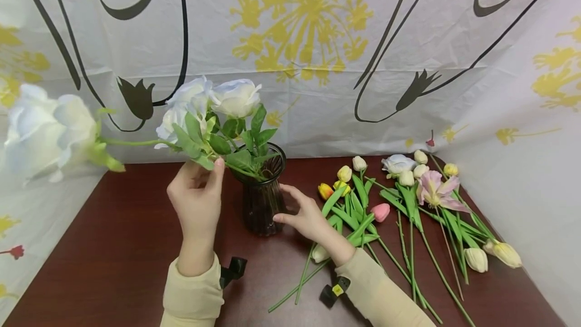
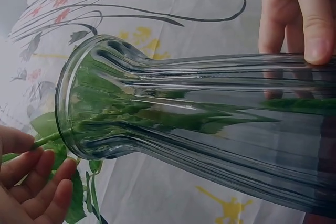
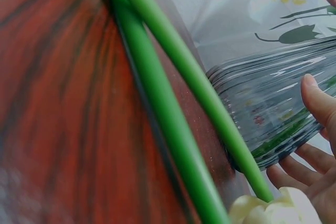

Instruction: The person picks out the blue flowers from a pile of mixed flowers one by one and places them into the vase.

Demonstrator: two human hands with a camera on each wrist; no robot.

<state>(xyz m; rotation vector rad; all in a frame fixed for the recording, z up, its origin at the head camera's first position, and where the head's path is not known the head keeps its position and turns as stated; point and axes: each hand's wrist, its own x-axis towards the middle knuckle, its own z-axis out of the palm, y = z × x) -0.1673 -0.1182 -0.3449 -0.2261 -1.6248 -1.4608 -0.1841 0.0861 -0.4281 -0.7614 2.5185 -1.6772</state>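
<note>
Left hand pinched white rose stems above the glass vase; right hand, fingers spread, steadied the vase's side.

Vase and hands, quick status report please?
Left hand pinches white rose stems at the vase rim. Right hand steadies the vase's side. Loose tulips lie beside it, not blocking.

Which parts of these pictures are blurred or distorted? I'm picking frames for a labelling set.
Head view: sharp at the centre, but the white rose at the left edge is stretched and soft. Left wrist view: the glass vase shows bright streaks of glare, and the stems inside look smeared. Right wrist view: the green stems and the table close to the lens are out of focus.
</note>
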